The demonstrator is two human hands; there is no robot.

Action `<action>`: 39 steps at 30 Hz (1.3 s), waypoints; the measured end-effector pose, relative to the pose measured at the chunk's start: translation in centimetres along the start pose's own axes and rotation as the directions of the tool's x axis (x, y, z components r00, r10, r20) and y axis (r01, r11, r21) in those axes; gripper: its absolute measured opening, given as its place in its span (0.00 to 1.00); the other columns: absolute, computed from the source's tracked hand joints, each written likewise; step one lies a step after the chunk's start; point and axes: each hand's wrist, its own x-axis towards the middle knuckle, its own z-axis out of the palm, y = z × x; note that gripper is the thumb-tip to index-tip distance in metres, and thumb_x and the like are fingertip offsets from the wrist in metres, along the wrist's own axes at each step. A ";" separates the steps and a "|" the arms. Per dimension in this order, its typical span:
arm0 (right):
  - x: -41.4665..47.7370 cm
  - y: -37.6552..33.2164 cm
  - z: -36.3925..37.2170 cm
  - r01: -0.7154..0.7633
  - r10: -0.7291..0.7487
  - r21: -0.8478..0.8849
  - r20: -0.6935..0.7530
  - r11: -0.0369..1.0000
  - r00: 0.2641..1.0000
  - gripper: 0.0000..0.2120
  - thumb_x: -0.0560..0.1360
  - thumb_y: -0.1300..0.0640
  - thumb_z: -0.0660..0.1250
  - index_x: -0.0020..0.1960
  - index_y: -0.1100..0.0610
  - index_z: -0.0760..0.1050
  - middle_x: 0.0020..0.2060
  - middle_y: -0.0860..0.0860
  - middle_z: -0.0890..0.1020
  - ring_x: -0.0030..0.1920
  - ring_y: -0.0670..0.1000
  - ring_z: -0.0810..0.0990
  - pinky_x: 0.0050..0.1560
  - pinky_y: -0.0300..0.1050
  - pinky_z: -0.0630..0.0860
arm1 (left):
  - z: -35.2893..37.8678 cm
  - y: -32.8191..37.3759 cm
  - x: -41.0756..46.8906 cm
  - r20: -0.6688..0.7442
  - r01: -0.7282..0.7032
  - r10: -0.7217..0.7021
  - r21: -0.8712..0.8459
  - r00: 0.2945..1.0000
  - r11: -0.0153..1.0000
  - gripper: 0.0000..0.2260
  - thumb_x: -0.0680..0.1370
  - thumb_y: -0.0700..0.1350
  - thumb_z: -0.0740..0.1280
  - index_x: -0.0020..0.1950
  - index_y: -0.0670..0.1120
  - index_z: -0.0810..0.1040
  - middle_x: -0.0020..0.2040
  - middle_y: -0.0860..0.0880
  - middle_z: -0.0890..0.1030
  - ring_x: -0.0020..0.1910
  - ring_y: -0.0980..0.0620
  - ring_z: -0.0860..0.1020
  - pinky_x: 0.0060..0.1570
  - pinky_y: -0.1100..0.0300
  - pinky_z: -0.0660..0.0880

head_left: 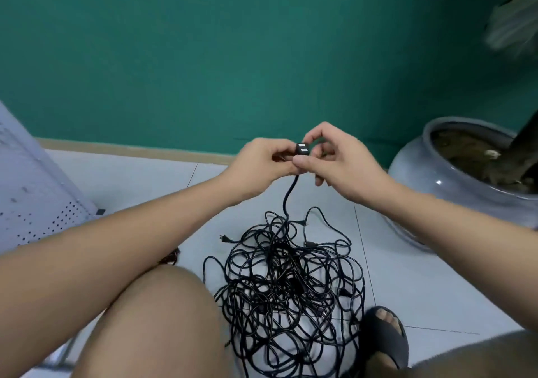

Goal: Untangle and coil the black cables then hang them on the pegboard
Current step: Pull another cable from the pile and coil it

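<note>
Above the tangled heap of thin black cables (288, 293) on pale floor tiles (436, 284), your left hand (262, 159) and right hand (340, 159) both pinch one black rectangular plug (302, 149), its cord hanging down.

Cable tangle (281, 264) partly beyond bottom edge.

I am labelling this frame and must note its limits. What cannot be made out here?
All in the head view:
1. cable tangle: cable count unclear; strands overlap, and the bottom edge cuts it.
2. plug: type unclear; fingers of the left hand and right hand cover most of it.
3. pegboard: cut off by the left edge.
4. plant: blurred, cut off by the right edge.
</note>
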 end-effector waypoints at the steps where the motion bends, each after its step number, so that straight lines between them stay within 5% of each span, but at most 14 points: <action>1: -0.3 -1.1 -0.5 0.024 -0.024 0.006 -0.025 1.000 0.999 0.13 0.79 0.52 0.78 0.54 0.52 0.75 0.37 0.54 0.81 0.33 0.52 0.82 0.35 0.44 0.75 | -0.2 1.3 -0.1 -0.017 -0.017 0.018 0.010 1.000 1.000 0.04 0.79 0.43 0.77 0.51 0.51 0.86 0.44 0.51 0.86 0.44 0.52 0.82 0.50 0.58 0.77; 7: -2.2 -7.7 -2.9 0.152 -0.138 0.055 -0.207 0.987 0.969 0.13 0.80 0.55 0.77 0.56 0.57 0.75 0.37 0.47 0.80 0.34 0.52 0.85 0.33 0.49 0.76 | -0.8 8.7 -2.0 -0.146 -0.126 0.120 -0.033 0.982 0.992 0.07 0.81 0.37 0.73 0.57 0.47 0.86 0.46 0.57 0.87 0.46 0.62 0.82 0.48 0.70 0.74; 11: -3.0 -11.8 -4.8 0.221 -0.198 0.056 -0.274 0.974 0.941 0.13 0.80 0.56 0.77 0.55 0.58 0.74 0.35 0.45 0.79 0.33 0.51 0.85 0.32 0.48 0.77 | -0.3 12.0 -3.3 -0.201 -0.151 0.136 -0.066 0.970 0.986 0.02 0.83 0.43 0.72 0.53 0.46 0.85 0.41 0.59 0.86 0.43 0.65 0.82 0.45 0.74 0.73; 16: -4.2 -15.6 -7.0 0.290 -0.249 0.083 -0.323 0.954 0.913 0.13 0.80 0.55 0.77 0.53 0.57 0.73 0.40 0.55 0.80 0.37 0.56 0.88 0.33 0.46 0.77 | -0.1 12.1 -5.0 -0.208 -0.092 0.071 -0.091 0.975 0.992 0.03 0.82 0.42 0.74 0.55 0.45 0.86 0.49 0.47 0.89 0.46 0.58 0.84 0.45 0.71 0.73; 25: -5.2 -18.3 -10.0 0.388 -0.239 0.245 -0.475 0.889 0.847 0.12 0.82 0.56 0.74 0.54 0.57 0.70 0.42 0.58 0.85 0.43 0.61 0.90 0.39 0.52 0.83 | 1.4 10.3 -6.8 -0.182 0.022 -0.032 -0.058 0.983 0.998 0.06 0.82 0.50 0.73 0.49 0.49 0.85 0.48 0.52 0.88 0.44 0.58 0.79 0.49 0.59 0.74; 33: -5.9 -12.3 -10.6 0.161 0.033 0.327 -0.516 0.931 0.856 0.09 0.80 0.62 0.73 0.52 0.59 0.72 0.36 0.52 0.83 0.40 0.57 0.87 0.36 0.48 0.79 | -1.0 9.8 -5.6 -0.371 0.028 -0.070 -0.119 0.926 0.993 0.05 0.83 0.48 0.72 0.50 0.51 0.87 0.45 0.54 0.88 0.42 0.62 0.81 0.49 0.60 0.72; 39: -6.6 -6.7 -7.3 -0.159 0.197 0.217 -0.165 0.963 0.966 0.07 0.80 0.64 0.70 0.56 0.58 0.77 0.40 0.57 0.88 0.40 0.50 0.84 0.49 0.51 0.78 | -2.8 10.6 -4.5 -0.448 -0.010 -0.071 -0.174 0.891 0.985 0.06 0.84 0.48 0.71 0.54 0.53 0.88 0.46 0.55 0.89 0.50 0.58 0.85 0.54 0.57 0.75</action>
